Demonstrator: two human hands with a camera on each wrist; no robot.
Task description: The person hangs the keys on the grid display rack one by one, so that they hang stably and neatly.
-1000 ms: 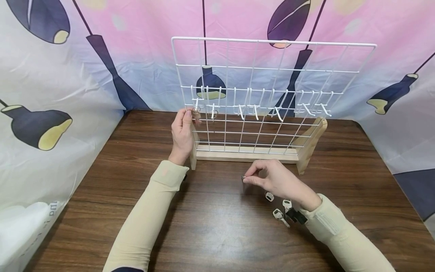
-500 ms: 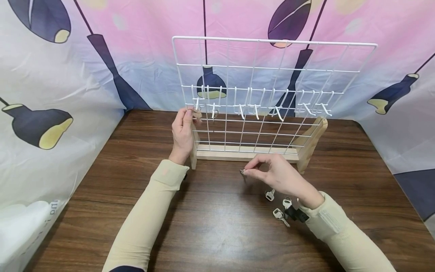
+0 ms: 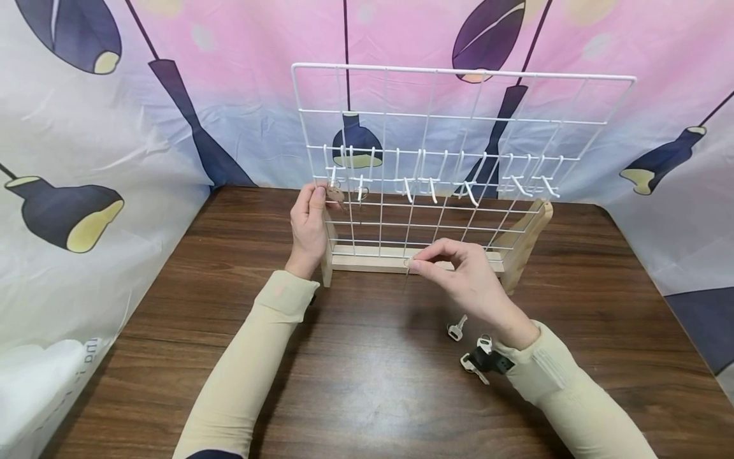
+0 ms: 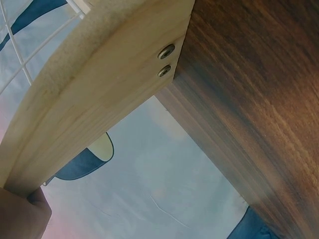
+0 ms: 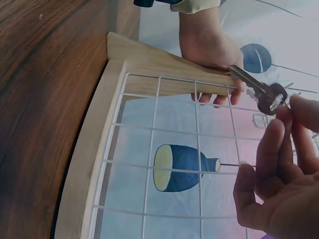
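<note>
My left hand [image 3: 309,220] holds the wooden left upright [image 4: 99,84] of a white wire grid rack [image 3: 459,78]; in the right wrist view its fingers curl round that upright. My right hand [image 3: 473,277] pinches a key [image 5: 261,92] by its ring end between thumb and fingers. The key hangs low before the rack. Several white hooks [image 3: 432,190] line the grid. On the two leftmost hooks hang keys, one of them a key [image 3: 336,193] right beside the left fingertips. Below the right hand, a key [image 3: 456,328], another key [image 3: 484,345] and a third key [image 3: 473,368] lie on the table.
The rack stands on a pale wooden base [image 3: 367,261] on a dark wood table [image 3: 355,382]. A printed cloth [image 3: 229,127] hangs behind and along the sides. White plastic wrapping [image 3: 40,389] sits at the left edge.
My right hand has risen from near the tabletop toward the rack's base, lifting the pinched key. The left hand stays on the upright. The key beside it has turned on its hook.
</note>
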